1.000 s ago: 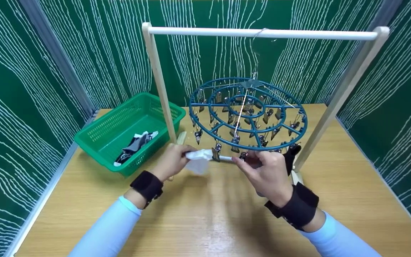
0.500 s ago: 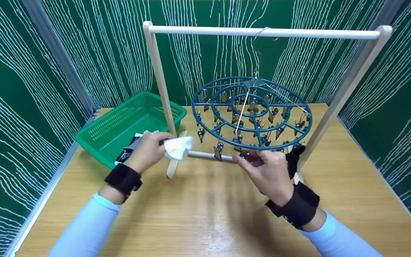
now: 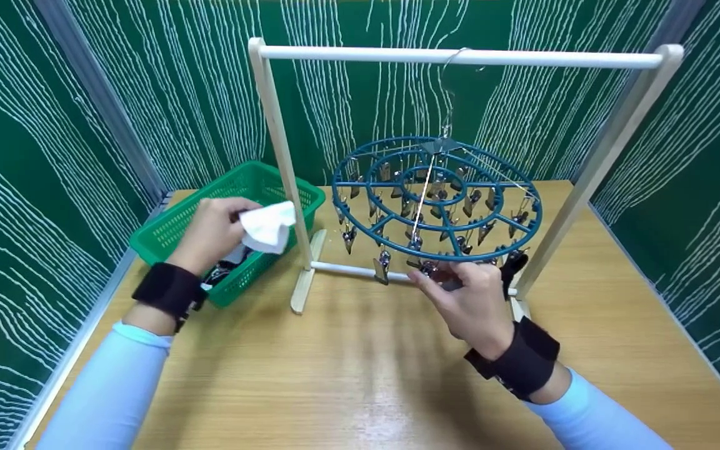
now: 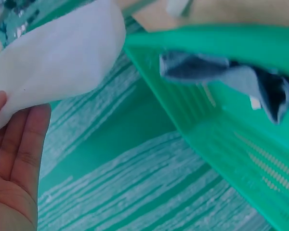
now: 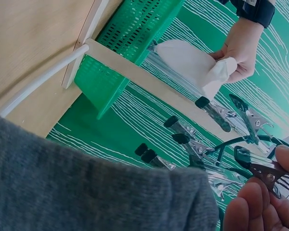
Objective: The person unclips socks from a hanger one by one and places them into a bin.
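Observation:
My left hand pinches a white sock by one end, above the near right side of the green basket. In the left wrist view the sock stretches out flat from my fingers. Dark and grey socks lie inside the basket, mostly hidden by my hand in the head view. My right hand pinches a metal clip at the front rim of the round blue hanger; nothing shows in that clip's jaws. Grey knitted cloth fills the lower left of the right wrist view.
The hanger, with several clips, hangs by its hook from the white bar of a wooden stand. A black cloth hangs at its right. The stand's left foot is beside the basket on the wooden table.
My left hand has drawn the white sock away from the hanger, leftward and up, over to the basket. The right hand keeps its place at the clip.

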Demonstrator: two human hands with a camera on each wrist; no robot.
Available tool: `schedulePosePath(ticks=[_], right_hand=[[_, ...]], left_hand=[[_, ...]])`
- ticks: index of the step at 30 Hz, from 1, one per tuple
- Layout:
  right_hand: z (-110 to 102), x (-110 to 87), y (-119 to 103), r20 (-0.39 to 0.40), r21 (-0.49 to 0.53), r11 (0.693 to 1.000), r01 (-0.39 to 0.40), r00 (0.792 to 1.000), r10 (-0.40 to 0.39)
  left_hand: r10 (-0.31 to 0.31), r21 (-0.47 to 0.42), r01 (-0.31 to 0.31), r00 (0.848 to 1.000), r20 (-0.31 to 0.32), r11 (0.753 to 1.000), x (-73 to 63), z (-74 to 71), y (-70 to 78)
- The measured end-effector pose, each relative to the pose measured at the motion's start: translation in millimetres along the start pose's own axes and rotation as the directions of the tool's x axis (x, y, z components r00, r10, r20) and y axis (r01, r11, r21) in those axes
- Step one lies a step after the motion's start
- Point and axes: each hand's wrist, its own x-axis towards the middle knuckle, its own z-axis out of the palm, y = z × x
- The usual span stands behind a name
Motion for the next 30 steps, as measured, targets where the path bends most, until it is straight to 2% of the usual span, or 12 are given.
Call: schedulePosePath(ticks=[9, 17, 24, 27, 30], right_hand=[[0, -0.7, 2, 0.017, -0.006, 1.000, -0.001, 1.000, 0.001], [0, -0.7, 2, 0.011, -0.010, 1.000, 0.008, 1.000, -0.008], [-1, -0.3, 3, 0.000, -0.008, 1.000, 0.026, 1.000, -0.026], [-2, -0.4, 3, -0.004, -0.010, 1.000, 0.029, 1.000, -0.029], [-2, -0.2, 3, 0.001, -0.019, 0.999, 0.025, 1.000, -0.025]], left_hand=[[-0.021, 0.054, 0.024, 0.999, -0.041, 0.998, 11.2, -27.7, -18.0], [-0.142, 0.118, 0.147, 0.989, -0.050, 0.982, 23.3, -40.5, -40.4], [-0.192, 0.186, 0.202, 0.979, -0.070, 0.962, 32.5, -38.4, -64.2], [-0.232, 0.211, 0.239, 0.971, -0.057, 0.948, 35.7, -33.1, -73.2], [-0.247, 0.259, 0.248, 0.968, -0.039, 0.933, 38.7, -25.9, -80.8]])
